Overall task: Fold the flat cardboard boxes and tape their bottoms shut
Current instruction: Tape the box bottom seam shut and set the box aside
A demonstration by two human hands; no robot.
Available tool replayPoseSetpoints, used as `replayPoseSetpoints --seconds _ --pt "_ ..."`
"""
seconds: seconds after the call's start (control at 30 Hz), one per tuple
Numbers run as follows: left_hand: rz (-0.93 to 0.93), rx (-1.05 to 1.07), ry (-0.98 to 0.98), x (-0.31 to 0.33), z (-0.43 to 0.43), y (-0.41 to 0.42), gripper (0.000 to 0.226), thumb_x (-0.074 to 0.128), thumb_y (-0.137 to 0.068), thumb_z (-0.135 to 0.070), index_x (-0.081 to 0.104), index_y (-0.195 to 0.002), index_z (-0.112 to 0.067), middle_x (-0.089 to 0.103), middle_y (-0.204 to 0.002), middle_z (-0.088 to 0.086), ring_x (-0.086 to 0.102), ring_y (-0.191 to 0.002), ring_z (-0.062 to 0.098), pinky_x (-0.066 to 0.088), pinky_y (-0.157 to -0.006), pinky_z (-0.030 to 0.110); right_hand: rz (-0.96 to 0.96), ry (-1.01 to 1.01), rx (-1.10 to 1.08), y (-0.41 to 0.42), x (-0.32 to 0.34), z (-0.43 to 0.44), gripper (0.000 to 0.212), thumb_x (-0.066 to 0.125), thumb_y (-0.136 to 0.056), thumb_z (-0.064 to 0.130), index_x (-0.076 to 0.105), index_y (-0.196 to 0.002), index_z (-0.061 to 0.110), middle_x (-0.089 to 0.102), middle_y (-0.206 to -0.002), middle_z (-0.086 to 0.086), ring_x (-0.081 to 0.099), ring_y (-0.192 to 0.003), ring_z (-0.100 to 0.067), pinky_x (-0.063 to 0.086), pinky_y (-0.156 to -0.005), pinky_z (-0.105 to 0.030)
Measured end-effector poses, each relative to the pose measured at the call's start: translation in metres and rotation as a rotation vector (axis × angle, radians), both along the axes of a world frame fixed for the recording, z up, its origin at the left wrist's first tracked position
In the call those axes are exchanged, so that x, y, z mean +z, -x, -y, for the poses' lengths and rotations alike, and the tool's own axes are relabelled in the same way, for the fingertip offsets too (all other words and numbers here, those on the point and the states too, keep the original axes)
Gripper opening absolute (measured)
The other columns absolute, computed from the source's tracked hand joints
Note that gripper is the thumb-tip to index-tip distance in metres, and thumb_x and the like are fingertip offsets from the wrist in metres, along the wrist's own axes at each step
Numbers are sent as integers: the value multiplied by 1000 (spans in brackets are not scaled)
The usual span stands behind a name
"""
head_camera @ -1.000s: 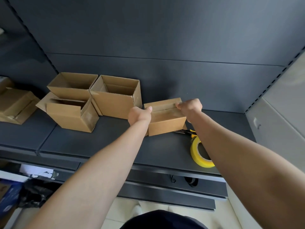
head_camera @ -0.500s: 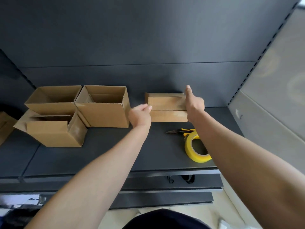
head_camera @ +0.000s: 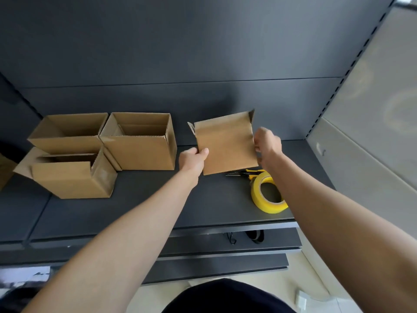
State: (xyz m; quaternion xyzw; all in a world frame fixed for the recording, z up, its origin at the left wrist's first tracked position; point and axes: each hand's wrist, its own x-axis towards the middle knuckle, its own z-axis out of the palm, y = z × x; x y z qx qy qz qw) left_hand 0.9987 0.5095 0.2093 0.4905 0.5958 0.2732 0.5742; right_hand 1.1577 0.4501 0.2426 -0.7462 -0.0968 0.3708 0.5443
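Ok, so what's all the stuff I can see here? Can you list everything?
open cardboard boxes: 3, brown, clustered on the left of the shelf
held cardboard box: 1, brown, right of the open boxes, between both hands
tape roll: 1, yellow, on the shelf at right front
utility knife: 1, yellow and black, on the shelf behind the tape, partly hidden
shelf: 1, dark grey, under everything
left hand: 1, pinching the held box's left edge
right hand: 1, gripping its right edge

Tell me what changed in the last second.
The box turned up, broad face toward the camera. The left hand now pinches its left edge; the right hand, flat on its end before, grips the right edge. Open boxes, tape roll and knife stayed put.
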Motion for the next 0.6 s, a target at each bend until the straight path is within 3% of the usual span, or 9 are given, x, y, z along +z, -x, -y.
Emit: replayPoseSetpoints --seconds 0.1,0.13,0.2,0.27,0.33,0.47,0.6 --pt "-49 -19 -56 -1 4 8 8 58 -94 -14 65 -94 -18 65 -99 -1 56 -92 18 48 -82 30 -64 -16 -51 2 -10 5 61 48 -78 61 66 -95 5 68 -90 -9 65 -78 -28 56 -76 -39" --pt "-61 -29 -67 -2 7 10 18 59 -93 -11 66 -108 -17 65 -105 -2 56 -96 17 45 -82 28 -72 -5 -70 3 -13 7 68 44 -79 67 65 -100 6 69 -95 -10 67 -83 -29 57 -80 -43" --pt "-85 -34 -85 -5 14 18 34 60 -91 -6 61 -124 -15 63 -111 -2 55 -101 17 43 -86 26 -67 37 -87 7 -19 12 68 38 -84 69 62 -104 9 68 -100 -11 66 -87 -31 56 -83 -45" --pt "-122 -10 -96 -9 20 28 41 62 -89 -5 58 -129 -14 63 -117 0 56 -108 19 44 -93 29 -51 91 -70 14 -22 16 67 34 -87 68 63 -101 9 68 -95 -11 66 -85 -30 55 -82 -43" --pt "-138 46 -89 -14 24 41 42 65 -87 -4 60 -127 -13 63 -120 3 57 -111 22 45 -96 31 -50 121 -8 24 -26 16 70 35 -86 69 67 -96 8 71 -86 -11 67 -81 -28 54 -82 -41" --pt "-171 167 -95 -25 26 81 37 69 -81 -1 67 -117 -12 65 -113 6 62 -101 23 47 -86 26 -54 151 179 51 -33 10 66 41 -86 68 67 -75 9 73 -78 -11 69 -73 -24 55 -77 -37" --pt "-200 224 -145 -30 28 115 37 67 -81 2 67 -117 -10 61 -105 3 58 -96 20 43 -87 24 -56 164 279 78 -42 3 73 40 -84 72 69 -75 6 73 -75 -12 70 -73 -25 57 -74 -37"
